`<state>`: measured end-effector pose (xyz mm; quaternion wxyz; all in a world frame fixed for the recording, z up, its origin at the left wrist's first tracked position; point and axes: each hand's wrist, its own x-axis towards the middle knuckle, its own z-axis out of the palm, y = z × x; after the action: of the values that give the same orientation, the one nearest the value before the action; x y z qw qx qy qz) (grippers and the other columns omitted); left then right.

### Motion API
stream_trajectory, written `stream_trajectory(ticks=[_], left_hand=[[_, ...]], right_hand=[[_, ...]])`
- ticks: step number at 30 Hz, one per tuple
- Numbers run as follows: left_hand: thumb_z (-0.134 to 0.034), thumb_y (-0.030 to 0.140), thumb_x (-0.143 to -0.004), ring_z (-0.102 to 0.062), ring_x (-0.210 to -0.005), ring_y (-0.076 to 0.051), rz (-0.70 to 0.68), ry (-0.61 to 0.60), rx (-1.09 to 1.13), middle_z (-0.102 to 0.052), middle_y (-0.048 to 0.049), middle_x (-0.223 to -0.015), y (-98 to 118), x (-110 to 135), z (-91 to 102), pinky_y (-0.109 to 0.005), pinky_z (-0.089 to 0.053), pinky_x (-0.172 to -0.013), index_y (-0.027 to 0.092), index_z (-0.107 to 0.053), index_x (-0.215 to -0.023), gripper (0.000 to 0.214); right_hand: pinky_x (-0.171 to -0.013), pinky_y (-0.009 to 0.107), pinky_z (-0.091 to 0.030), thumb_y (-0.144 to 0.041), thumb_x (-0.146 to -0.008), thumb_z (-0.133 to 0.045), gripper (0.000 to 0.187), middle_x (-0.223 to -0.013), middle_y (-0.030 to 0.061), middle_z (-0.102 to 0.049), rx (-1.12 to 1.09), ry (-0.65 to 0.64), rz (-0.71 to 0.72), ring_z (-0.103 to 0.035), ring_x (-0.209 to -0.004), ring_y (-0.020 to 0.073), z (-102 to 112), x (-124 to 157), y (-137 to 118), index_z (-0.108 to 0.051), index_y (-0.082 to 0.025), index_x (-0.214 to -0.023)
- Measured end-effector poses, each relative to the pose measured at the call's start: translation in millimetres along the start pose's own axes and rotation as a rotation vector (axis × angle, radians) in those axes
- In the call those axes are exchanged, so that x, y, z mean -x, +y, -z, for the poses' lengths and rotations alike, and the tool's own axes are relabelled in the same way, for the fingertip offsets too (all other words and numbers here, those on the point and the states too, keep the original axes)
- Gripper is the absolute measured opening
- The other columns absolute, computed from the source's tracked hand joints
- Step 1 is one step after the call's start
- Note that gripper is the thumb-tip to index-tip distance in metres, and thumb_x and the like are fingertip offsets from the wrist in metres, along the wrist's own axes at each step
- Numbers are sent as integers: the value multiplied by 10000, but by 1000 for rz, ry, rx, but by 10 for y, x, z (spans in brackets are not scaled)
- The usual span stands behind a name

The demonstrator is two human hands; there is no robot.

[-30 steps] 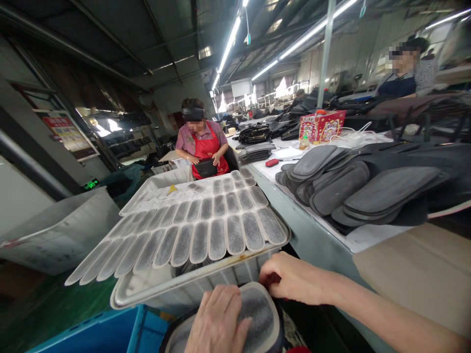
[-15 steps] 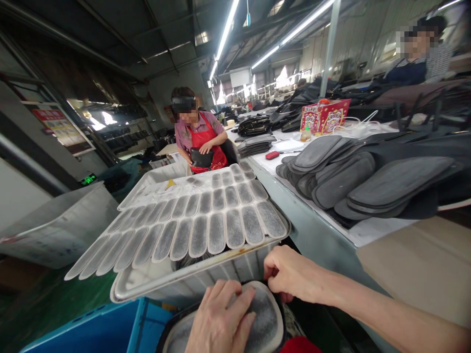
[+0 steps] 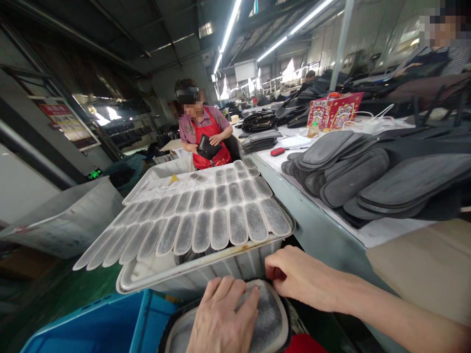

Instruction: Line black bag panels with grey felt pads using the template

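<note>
Low in the view, a grey oval panel point(image 3: 273, 314) with a pale border lies inside a black edging. My left hand point(image 3: 224, 314) rests on it, fingers stretched out and slightly apart, pressing its surface. At the panel's upper right corner my right hand point(image 3: 290, 274) is closed in a pinch, fingers curled at the black edging; the fingertips are partly hidden. Just beyond, rows of similar grey oval pieces point(image 3: 201, 230) with pale rims lie overlapping on a board across a white plastic bin point(image 3: 206, 272).
A blue crate point(image 3: 91, 323) stands at the lower left, another white bin point(image 3: 66, 215) behind it. To the right, a worktable point(image 3: 316, 220) bears stacked dark panels point(image 3: 353, 171) and a red patterned box point(image 3: 333, 113). Across the bin, a person in a red apron point(image 3: 206, 132) handles a black pouch point(image 3: 208, 147).
My view has shifted slightly, moving the scene rightward. My left hand stays on the panel and my right hand stays pinched at its edge. The person opposite has lifted and tilted the black pouch.
</note>
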<state>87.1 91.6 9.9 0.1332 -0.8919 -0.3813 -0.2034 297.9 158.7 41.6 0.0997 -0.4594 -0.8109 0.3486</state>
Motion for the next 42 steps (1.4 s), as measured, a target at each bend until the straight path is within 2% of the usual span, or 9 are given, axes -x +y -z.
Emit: stream_trajectory(ticks=[4, 8, 14, 19, 21, 26, 30, 37, 42], left_hand=[[-390, 169, -940, -576, -819, -194, 92, 105, 80, -641, -28, -903, 17, 78, -120, -349, -367, -736, 234, -628, -1105, 296], [-351, 190, -947, -561, -802, -196, 115, 161, 148, -621, -34, -884, 28, 115, -234, -358, -333, -726, 241, -638, -1070, 316], [-358, 167, -952, -551, -758, -167, 88, 226, 95, -631, -17, -838, 38, 75, -192, -355, -305, -739, 236, -664, -988, 316], [-475, 152, -931, -574, -777, -145, 35, 128, 30, -667, 15, -867, 32, 44, -39, -341, -311, -756, 230, -660, -1003, 213], [-466, 172, -943, -574, -777, -144, 31, 109, 34, -670, 14, -877, 27, 42, -27, -343, -310, -757, 232, -660, -1013, 215], [-342, 234, -1001, -569, -768, -147, 78, 208, 90, -669, 12, -838, 29, 47, -116, -351, -299, -770, 248, -676, -971, 336], [-337, 233, -1008, -581, -796, -154, 109, 218, 87, -681, 19, -822, 36, 82, -175, -359, -301, -800, 245, -665, -1064, 333], [-435, 145, -928, -582, -894, -169, 176, 175, 5, -631, -25, -991, 70, 163, -143, -334, -355, -782, 298, -679, -1011, 300], [-426, 106, -937, -612, -811, -133, 16, 117, 57, -675, 14, -880, 38, 104, -69, -295, -417, -703, 216, -646, -1080, 285]], right_hand=[[-546, 203, -338, -115, -663, -534, 234, -695, 8, -709, 87, -47, 124, -606, -640, 120, 68, -53, -7, -724, -195, -774], [-502, 238, -276, -123, -685, -540, 160, -581, 44, -659, 203, -80, 198, -542, -540, 125, 132, -115, -63, -679, -161, -616], [-495, 266, -236, -119, -698, -533, 174, -565, 83, -661, 285, -30, 167, -566, -534, 151, 49, -114, -145, -669, -150, -593], [-528, 255, -278, -110, -688, -513, 185, -648, 69, -706, 263, 48, 88, -613, -599, 156, -114, -120, -66, -684, -169, -645], [-544, 262, -284, -111, -697, -513, 185, -659, 60, -707, 258, 60, 91, -617, -613, 160, -130, -119, -31, -681, -175, -654], [-596, 280, -305, -142, -757, -528, 170, -757, 59, -722, 255, -2, 207, -645, -723, 189, -45, -114, -32, -693, -184, -763], [-614, 262, -338, -123, -777, -516, 178, -776, 67, -723, 239, -78, 291, -643, -743, 176, 1, -184, -59, -679, -166, -721], [-602, 266, -339, -108, -814, -490, 206, -711, 79, -692, 235, -84, 326, -606, -670, 163, -36, -247, -44, -642, -142, -680], [-621, 261, -351, -102, -850, -458, 228, -728, 64, -680, 227, -66, 327, -592, -684, 155, -55, -219, -27, -609, -153, -687]])
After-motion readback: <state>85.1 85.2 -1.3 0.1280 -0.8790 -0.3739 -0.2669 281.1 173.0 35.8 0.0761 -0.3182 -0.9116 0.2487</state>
